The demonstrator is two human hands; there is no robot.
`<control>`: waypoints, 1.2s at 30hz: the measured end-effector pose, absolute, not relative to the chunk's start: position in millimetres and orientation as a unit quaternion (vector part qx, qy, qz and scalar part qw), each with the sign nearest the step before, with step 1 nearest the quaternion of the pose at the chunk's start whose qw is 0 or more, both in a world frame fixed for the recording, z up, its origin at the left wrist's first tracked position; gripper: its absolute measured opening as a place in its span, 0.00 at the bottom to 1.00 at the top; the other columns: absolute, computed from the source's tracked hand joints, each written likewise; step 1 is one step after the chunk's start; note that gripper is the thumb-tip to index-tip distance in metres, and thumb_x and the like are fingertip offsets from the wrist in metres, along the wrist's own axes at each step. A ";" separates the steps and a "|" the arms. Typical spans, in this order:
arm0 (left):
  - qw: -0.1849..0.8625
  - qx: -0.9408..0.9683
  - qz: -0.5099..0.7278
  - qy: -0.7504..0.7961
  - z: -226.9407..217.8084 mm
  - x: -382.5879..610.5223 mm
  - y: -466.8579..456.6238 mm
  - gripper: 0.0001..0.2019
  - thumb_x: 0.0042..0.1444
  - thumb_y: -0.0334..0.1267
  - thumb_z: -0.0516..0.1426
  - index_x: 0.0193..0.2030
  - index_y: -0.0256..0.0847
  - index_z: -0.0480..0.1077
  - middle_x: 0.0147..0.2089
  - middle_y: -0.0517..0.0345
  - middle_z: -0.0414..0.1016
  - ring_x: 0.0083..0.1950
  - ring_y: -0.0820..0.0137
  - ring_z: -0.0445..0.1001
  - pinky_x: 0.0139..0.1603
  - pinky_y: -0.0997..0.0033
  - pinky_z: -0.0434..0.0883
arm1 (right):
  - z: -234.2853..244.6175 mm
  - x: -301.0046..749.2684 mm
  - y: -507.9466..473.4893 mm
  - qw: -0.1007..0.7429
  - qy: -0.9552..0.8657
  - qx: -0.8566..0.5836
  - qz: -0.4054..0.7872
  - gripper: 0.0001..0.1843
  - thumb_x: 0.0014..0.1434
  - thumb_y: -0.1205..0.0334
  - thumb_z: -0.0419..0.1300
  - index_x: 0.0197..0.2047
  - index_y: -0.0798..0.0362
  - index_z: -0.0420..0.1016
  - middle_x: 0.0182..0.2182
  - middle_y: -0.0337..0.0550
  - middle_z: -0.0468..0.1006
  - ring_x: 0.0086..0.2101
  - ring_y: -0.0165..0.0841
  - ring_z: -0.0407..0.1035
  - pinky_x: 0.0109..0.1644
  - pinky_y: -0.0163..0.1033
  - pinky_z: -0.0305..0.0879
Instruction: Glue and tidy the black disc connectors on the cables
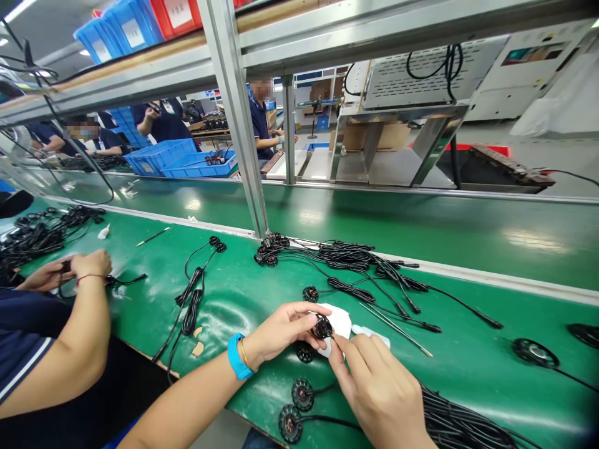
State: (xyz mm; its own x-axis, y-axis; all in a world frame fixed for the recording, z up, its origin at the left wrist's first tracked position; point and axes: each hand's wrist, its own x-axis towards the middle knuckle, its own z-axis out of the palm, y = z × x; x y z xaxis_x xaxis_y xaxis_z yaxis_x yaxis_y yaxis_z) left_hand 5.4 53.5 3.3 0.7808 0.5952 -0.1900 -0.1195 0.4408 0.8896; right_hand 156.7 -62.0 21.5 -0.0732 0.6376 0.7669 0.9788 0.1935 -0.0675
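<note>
My left hand [292,327], with a blue wristband, grips a small round black part [322,327] between thumb and fingers. My right hand [374,380] is closed in a pinch at the near edge of that part; the thin thing at its fingertips is too small to make out. Behind my fingers lies a white wipe [340,319], with a small white tube [372,335] beside it. Another black disc [304,352] sits under my left hand. Two round black parts with cables [302,394] lie nearer the table edge, left of my right hand.
Coiled black cables [346,255] run along the green table's back. A thin stick [397,330] lies right of the wipe. More cables [458,418] are bundled at front right. A metal post [238,125] rises behind. At left, a co-worker's arm [87,330] reaches over the table.
</note>
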 end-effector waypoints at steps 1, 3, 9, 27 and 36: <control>0.810 0.483 0.222 0.248 3.4 5.6 53.3 0.20 0.58 0.47 0.65 0.52 0.37 0.78 0.40 0.50 0.80 0.33 0.70 0.81 0.38 0.74 0.77 | 21.7 156.3 -62.3 0.346 -0.690 -0.586 -0.247 0.07 0.66 0.66 0.58 0.36 0.55 0.75 0.24 0.37 0.64 0.28 0.31 0.57 0.35 0.40 0.51; 0.803 0.492 0.228 0.248 2.8 5.9 53.0 0.20 0.57 0.47 0.65 0.52 0.37 0.78 0.41 0.50 0.80 0.34 0.71 0.81 0.39 0.74 0.77 | 21.4 155.2 -62.5 0.337 -0.689 -0.590 -0.252 0.08 0.66 0.67 0.58 0.34 0.54 0.75 0.23 0.37 0.63 0.28 0.31 0.57 0.34 0.40 0.51; 0.768 0.532 0.233 0.270 -3.2 6.0 51.2 0.21 0.57 0.47 0.65 0.53 0.37 0.78 0.40 0.52 0.79 0.34 0.72 0.79 0.39 0.75 0.76 | 14.1 154.8 -59.9 0.326 -0.687 -0.595 -0.260 0.11 0.67 0.67 0.57 0.31 0.54 0.72 0.23 0.38 0.62 0.28 0.31 0.57 0.34 0.40 0.50; 0.727 0.549 0.252 0.326 5.1 15.3 37.1 0.25 0.51 0.33 0.64 0.58 0.33 0.75 0.50 0.42 0.82 0.43 0.63 0.81 0.47 0.67 0.74 | -0.4 154.2 -56.0 0.355 -0.697 -0.578 -0.231 0.10 0.66 0.68 0.57 0.32 0.54 0.72 0.23 0.38 0.64 0.27 0.31 0.57 0.34 0.40 0.51; 0.733 0.531 0.265 0.333 -0.1 18.6 33.8 0.23 0.49 0.27 0.61 0.55 0.33 0.75 0.48 0.45 0.83 0.36 0.68 0.80 0.43 0.68 0.76 | -4.0 155.9 -55.7 0.350 -0.696 -0.584 -0.227 0.09 0.66 0.68 0.57 0.33 0.55 0.74 0.24 0.38 0.66 0.28 0.30 0.61 0.34 0.39 0.53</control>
State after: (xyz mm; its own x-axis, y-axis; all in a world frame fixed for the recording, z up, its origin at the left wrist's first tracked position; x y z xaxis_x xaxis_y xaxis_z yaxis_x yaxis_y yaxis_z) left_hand 18.6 33.8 -0.1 0.6383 0.7417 -0.2060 -0.0343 0.2948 0.9549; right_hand 155.9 -55.7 -4.0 -0.0720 0.6544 0.7527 0.9723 0.2143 -0.0932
